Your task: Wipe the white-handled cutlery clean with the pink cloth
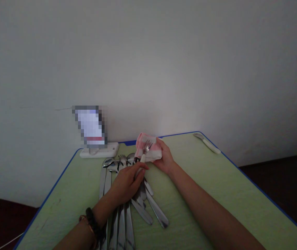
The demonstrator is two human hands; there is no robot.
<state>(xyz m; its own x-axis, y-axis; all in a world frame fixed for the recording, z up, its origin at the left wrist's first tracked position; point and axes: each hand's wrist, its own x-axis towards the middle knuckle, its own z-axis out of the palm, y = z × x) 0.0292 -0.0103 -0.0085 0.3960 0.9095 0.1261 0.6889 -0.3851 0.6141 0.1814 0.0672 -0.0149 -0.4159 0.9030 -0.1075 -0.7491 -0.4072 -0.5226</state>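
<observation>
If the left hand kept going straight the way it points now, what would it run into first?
Most likely the pink-and-white cloth in the right hand; the fork that the left hand holds already overlaps it in view, though contact is hard to judge.

holding a white-handled metal fork (pixel 143 158) in the left hand (pixel 127 182) above silver metal cutlery (pixel 121 222), a pink-and-white cloth (pixel 155 153) in the right hand (pixel 166 160), near the far edge of a blue-rimmed green worktop (pixel 192 173).
</observation>
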